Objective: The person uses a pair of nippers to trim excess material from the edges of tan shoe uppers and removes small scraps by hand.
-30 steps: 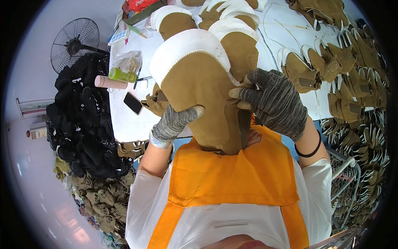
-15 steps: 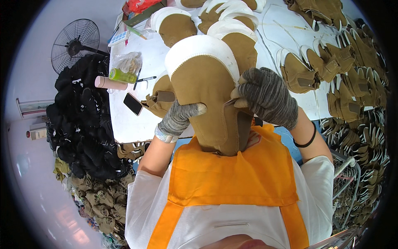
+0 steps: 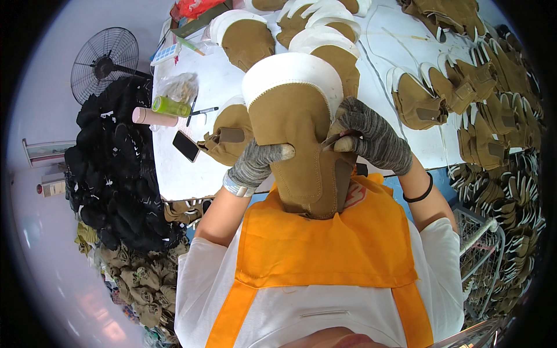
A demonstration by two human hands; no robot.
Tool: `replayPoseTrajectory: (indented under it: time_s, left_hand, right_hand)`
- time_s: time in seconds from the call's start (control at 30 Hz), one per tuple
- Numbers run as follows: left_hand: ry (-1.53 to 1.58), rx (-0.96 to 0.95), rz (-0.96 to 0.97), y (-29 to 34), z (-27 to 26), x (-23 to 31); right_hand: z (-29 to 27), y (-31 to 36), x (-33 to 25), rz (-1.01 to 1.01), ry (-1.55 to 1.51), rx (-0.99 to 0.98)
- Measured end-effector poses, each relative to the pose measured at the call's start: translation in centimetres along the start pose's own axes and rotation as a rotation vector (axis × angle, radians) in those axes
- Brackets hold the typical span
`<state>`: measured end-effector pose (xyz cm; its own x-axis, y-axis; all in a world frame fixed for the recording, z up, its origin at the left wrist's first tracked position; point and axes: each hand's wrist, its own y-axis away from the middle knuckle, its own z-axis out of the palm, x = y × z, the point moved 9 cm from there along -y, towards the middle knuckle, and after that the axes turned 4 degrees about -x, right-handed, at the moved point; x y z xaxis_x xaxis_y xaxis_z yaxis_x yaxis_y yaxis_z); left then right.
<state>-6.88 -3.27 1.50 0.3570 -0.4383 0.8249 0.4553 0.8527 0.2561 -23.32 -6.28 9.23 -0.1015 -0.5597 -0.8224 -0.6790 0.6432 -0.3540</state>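
Observation:
In front of my chest stands a brown shoe upper [image 3: 296,124] with a wide white band [image 3: 293,75] stitched round its toe end. Its narrow end rests against my orange apron [image 3: 325,255]. My left hand [image 3: 255,162], in a grey fingertip-less glove, is closed on the upper's left side, thumb on top and fingers hidden beneath. At the right side my right hand [image 3: 371,136], gloved alike, is closed in a pinch. Something thin and dark juts from its fingertips at the seam; whether it is a small tool or a flap I cannot tell.
On the white table [image 3: 180,122] lie a phone [image 3: 185,145], a green-lidded bottle [image 3: 171,107], a pink flask [image 3: 154,116] and pens. More shoe uppers [image 3: 246,43] sit beyond and at right [image 3: 418,104]. A black pile [image 3: 122,168] and a fan [image 3: 104,66] stand left, a wire cart [image 3: 481,261] right.
The upper has shifted slightly nearer and to the right, its toe end lower. My left hand has moved right with it, while my right hand has turned at the seam, fingers more bent.

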Motion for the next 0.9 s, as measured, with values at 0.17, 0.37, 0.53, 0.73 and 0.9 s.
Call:
replayPoseTrajectory:
  time_s: [0.17, 0.37, 0.53, 0.73, 0.9]
  left_hand:
    - [0.051, 0.002, 0.021, 0.0, -0.2, 0.1]
    - [-0.751, 0.357, 0.202, 3.9, -1.6, 5.3]
    - [-0.838, 0.531, 0.586, 5.6, 1.3, 7.8]
    - [-0.987, 0.600, 0.612, 4.8, 3.6, 7.1]
    - [-1.012, 0.574, 0.664, 3.7, 3.8, 7.3]
  right_hand:
    - [-1.5, 2.0, 4.6, 0.154, -0.487, 0.084]
    - [-1.8, 1.2, -0.9, 0.320, -0.184, 0.220]
    - [-0.5, -0.3, -1.7, 0.375, -0.193, 0.346]
    - [-0.1, -1.7, -2.0, 0.336, -0.131, 0.451]
    - [-0.6, -1.9, -1.1, 0.262, -0.209, 0.514]
